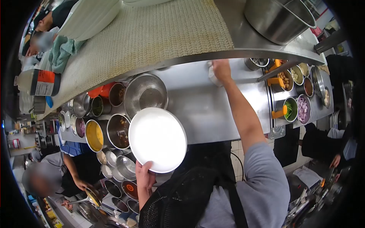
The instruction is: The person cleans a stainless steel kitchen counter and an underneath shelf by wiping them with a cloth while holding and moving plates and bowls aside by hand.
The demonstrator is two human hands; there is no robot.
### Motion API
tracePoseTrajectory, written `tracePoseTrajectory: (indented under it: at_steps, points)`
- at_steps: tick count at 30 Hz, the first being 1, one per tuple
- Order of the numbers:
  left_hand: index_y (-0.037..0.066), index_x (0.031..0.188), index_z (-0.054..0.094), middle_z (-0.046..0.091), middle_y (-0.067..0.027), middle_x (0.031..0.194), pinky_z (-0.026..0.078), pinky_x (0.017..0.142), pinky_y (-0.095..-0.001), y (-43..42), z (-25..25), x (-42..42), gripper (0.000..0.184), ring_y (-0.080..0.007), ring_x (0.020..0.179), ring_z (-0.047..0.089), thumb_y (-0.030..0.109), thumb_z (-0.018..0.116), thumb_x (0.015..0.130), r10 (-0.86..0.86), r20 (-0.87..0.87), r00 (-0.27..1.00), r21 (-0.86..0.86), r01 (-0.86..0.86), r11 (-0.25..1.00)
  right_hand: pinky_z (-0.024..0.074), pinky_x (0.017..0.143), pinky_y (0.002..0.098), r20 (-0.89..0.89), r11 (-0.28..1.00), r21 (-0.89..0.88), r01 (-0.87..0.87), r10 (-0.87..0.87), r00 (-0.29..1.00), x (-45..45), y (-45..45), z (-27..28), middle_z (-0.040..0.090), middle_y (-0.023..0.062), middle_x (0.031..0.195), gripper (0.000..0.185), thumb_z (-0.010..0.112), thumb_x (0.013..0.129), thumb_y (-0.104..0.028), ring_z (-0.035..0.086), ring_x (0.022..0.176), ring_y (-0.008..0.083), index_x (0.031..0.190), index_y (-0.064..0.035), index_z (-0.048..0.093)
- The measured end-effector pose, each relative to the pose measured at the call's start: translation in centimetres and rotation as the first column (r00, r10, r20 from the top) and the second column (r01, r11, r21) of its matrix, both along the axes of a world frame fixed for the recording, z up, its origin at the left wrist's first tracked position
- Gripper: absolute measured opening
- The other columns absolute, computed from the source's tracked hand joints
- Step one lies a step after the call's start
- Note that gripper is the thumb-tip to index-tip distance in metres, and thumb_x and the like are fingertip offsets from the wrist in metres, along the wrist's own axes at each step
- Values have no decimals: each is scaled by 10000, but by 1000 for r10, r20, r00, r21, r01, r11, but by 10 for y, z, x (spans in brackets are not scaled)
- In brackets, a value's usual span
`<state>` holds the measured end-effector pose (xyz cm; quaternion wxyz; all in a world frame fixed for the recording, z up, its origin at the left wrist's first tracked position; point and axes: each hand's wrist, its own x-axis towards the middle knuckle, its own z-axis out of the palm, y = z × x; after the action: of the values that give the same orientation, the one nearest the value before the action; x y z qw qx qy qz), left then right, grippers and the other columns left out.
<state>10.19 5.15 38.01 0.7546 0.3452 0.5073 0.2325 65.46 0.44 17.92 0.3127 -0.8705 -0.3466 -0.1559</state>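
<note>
With our left hand we grasp the white plate by its rim, the thumb on its face. It is at the near edge of the steel table, beside the big bowl; if they touch, we cannot tell. Our right hand is closed on a white cloth, farther across the table.

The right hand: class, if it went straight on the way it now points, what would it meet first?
Probably the front edge of the steel shelf, just beyond the right hand in the picture. Depth is unclear, so it might pass underneath instead.
</note>
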Motion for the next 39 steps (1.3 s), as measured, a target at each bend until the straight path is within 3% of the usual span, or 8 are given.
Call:
tracePoseTrajectory:
  at_steps: [6, 9, 12, 15, 26, 32, 37, 39]
  points:
    - [-1, 1464, 459, 626, -148, 1370, 558, 1041, -462, -3, 2, -13, 641, -305, 1218, 653, 21, 644, 850, 20, -79, 997, 42, -17, 999, 554, 781, 539, 216, 973, -169, -158, 193, 957, 40, -24, -6, 704, 245, 1045, 208, 640, 907, -108, 666, 927, 474, 1080, -9, 701]
    - [-10, 1456, 460, 627, -158, 1364, 559, 1039, -462, -10, 6, -10, 636, -309, 1213, 655, 23, 645, 848, 53, -54, 997, 49, -50, 998, 543, 788, 545, -128, 996, 90, -24, 36, 991, 38, -12, -6, 699, 257, 1003, 200, 652, 886, -81, 663, 940, 475, 1061, 0, 705]
    - [12, 1497, 414, 595, -167, 1391, 577, 1016, -439, -13, 9, -5, 633, -304, 1218, 651, -13, 584, 888, 46, -16, 999, 44, -45, 998, 533, 831, 544, 262, 996, 82, -21, -2, 965, 11, 26, -26, 695, 284, 1052, 227, 658, 907, -104, 658, 998, 485, 1092, 24, 690]
    - [7, 1502, 415, 598, -164, 1391, 561, 1039, -446, -14, 9, -6, 646, -307, 1223, 647, -14, 592, 881, 26, -3, 1000, 53, -26, 998, 507, 985, 496, -341, 939, 209, -274, 332, 879, -20, 26, 17, 700, 280, 1179, 310, 644, 961, -174, 643, 1130, 468, 1165, 58, 672]
    - [-16, 1478, 447, 612, -169, 1373, 544, 1053, -453, -31, 22, -3, 631, -316, 1224, 642, 4, 632, 875, 68, -9, 998, 112, -66, 992, 515, 919, 521, -109, 930, 367, -1, 45, 993, -41, 56, -12, 714, 233, 1126, 250, 645, 965, -197, 658, 1070, 452, 1105, -3, 719]
    - [-20, 1473, 452, 614, -176, 1373, 537, 1060, -453, -36, 21, -8, 627, -320, 1227, 640, 24, 643, 877, 71, -1, 998, 144, -70, 987, 522, 975, 490, -453, 933, 205, -295, 358, 816, -36, 36, 43, 718, 236, 1063, 387, 655, 975, -378, 652, 1094, 456, 1157, -43, 715]
    - [-23, 1472, 453, 620, -176, 1368, 529, 1071, -448, -45, 25, -14, 635, -320, 1231, 638, 32, 654, 872, 103, 1, 995, 141, -102, 985, 445, 1100, 525, -127, 950, -160, 267, -288, 949, -58, 38, 15, 633, 150, 1383, 383, 655, 960, -337, 558, 1294, 400, 1280, -130, 688]
    - [-23, 1472, 454, 623, -173, 1365, 528, 1072, -448, -46, 24, -12, 642, -320, 1232, 637, 31, 661, 867, 117, 30, 993, 138, -120, 983, 433, 1104, 537, -60, 978, -129, 163, -172, 983, -89, 36, 7, 607, 138, 1402, 375, 661, 938, -287, 540, 1305, 398, 1279, -136, 687]
